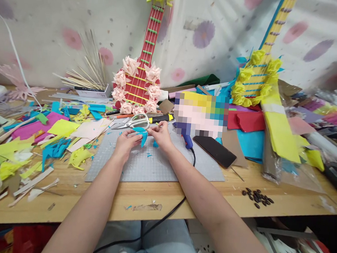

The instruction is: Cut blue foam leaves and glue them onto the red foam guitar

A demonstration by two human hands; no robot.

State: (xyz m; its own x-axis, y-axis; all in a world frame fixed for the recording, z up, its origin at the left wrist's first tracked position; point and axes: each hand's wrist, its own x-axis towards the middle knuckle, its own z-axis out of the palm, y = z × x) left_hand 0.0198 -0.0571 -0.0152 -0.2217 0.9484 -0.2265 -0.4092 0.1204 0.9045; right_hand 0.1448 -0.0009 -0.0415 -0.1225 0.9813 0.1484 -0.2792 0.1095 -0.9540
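Note:
Both my hands meet over a grey cutting mat (153, 166) on a wooden table. My left hand (125, 141) and my right hand (161, 135) pinch a curled piece of blue paper (141, 134) between their fingertips. Small blue scraps lie on the mat below it. White-handled scissors (135, 122) lie just beyond my fingers. A red cardboard guitar with pink paper flowers (137, 85) leans against the wall behind.
A blue glue gun (185, 138) and a black phone (214, 151) lie right of my hands. Coloured paper scraps (37, 146) cover the left side. A yellow paper guitar (260, 71) and paper sheets are piled right. Dark seeds (256, 197) sit near the front edge.

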